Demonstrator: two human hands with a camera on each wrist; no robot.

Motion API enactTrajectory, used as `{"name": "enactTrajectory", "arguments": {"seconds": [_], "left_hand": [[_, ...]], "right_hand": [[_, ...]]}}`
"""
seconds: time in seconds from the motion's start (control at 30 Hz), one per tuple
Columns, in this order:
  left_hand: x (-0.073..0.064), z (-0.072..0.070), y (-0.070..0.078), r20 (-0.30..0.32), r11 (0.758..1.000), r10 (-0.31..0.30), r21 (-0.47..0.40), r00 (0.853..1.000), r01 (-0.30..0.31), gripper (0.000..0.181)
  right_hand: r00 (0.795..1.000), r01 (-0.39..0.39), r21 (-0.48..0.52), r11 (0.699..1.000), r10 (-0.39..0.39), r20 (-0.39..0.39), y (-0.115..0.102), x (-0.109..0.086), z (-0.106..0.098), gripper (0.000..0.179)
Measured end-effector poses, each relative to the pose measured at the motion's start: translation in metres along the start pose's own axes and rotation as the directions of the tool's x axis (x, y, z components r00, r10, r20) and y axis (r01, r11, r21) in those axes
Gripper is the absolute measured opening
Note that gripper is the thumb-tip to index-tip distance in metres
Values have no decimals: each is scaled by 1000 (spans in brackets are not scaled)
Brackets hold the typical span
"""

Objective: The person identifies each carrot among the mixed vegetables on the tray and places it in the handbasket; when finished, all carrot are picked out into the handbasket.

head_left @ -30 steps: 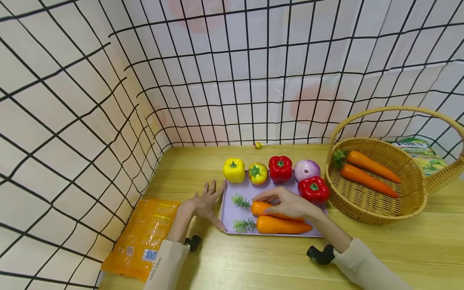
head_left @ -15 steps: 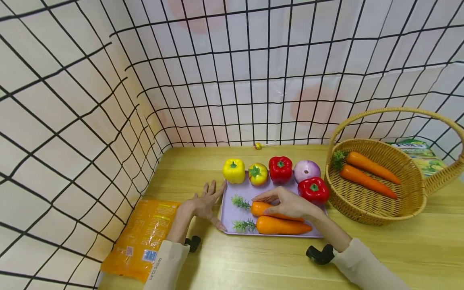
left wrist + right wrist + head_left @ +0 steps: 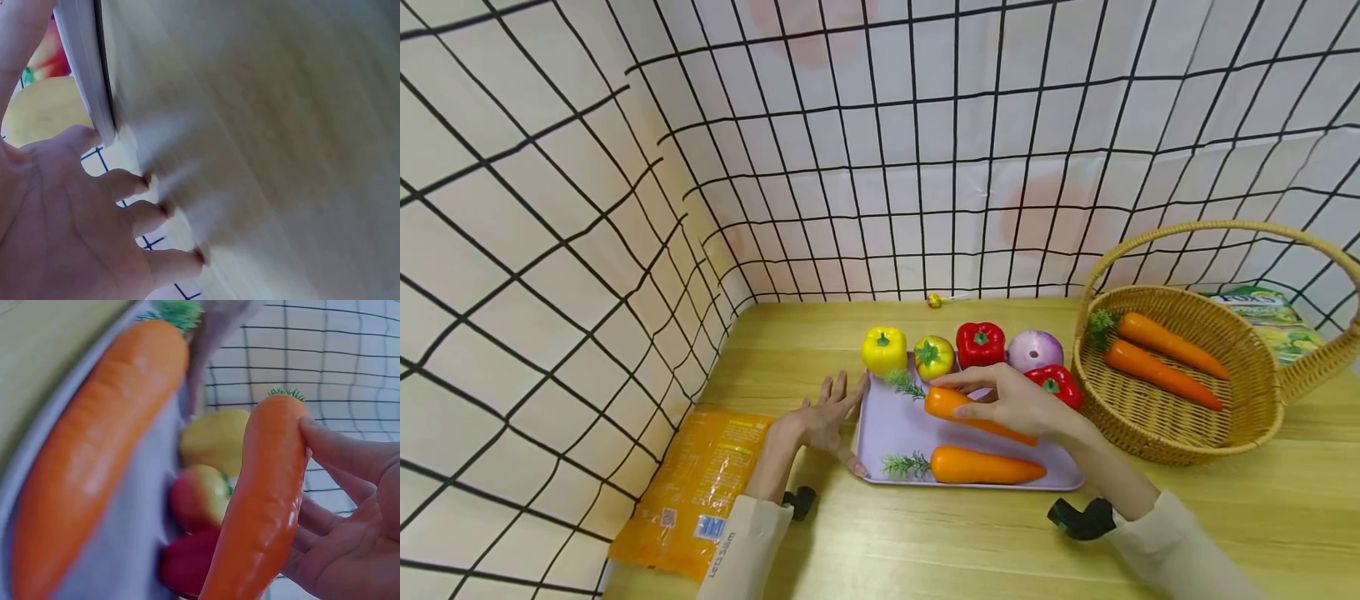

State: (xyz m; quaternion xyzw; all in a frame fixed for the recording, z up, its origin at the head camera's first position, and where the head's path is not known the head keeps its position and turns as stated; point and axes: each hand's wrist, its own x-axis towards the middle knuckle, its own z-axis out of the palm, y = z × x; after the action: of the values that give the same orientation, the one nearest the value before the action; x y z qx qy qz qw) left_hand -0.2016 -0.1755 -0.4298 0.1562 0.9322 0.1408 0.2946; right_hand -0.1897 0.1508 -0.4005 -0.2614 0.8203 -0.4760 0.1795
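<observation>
My right hand [image 3: 1022,404] pinches an orange carrot [image 3: 942,402] between thumb and fingers, raised over the lilac tray [image 3: 895,433]. In the right wrist view the carrot [image 3: 265,494] is gripped near its thick, leafy end. Another carrot [image 3: 988,467] lies along the tray's front edge. With spread fingers, my left hand [image 3: 827,421] rests at the tray's left side, thumb by the front corner and fingertips on the table. Along the tray's far side are a yellow bell pepper [image 3: 884,350], a yellow-red fruit [image 3: 934,358], a red bell pepper [image 3: 981,342] and a purple onion [image 3: 1035,350].
Right of the tray stands a wicker basket [image 3: 1105,417] with a tall handle and two carrots [image 3: 1165,373] inside. A second red pepper [image 3: 1060,385] sits between tray and basket. An orange packet [image 3: 700,483] lies left, a lollipop [image 3: 934,301] at the back, a green packet [image 3: 1270,317] behind the basket.
The right hand has lifted the rear carrot off the tray and shifted it slightly back and to the right, away from the front carrot. The left hand has not moved.
</observation>
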Motion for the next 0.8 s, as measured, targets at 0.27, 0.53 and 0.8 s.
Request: {"name": "enactTrajectory", "arguments": {"seconds": [0.27, 0.53, 0.8], "left_hand": [[-2, 0, 2, 2, 1000, -11, 12, 1000, 11, 145], [-7, 2, 6, -3, 1000, -23, 13, 1000, 23, 143], [-6, 5, 10, -8, 999, -39, 17, 999, 39, 145]], "right_hand": [[993, -76, -52, 996, 71, -98, -27, -38, -51, 44], [962, -187, -231, 955, 131, -239, -16, -78, -134, 48], [939, -299, -329, 896, 214, -270, 32, -97, -188, 51]]}}
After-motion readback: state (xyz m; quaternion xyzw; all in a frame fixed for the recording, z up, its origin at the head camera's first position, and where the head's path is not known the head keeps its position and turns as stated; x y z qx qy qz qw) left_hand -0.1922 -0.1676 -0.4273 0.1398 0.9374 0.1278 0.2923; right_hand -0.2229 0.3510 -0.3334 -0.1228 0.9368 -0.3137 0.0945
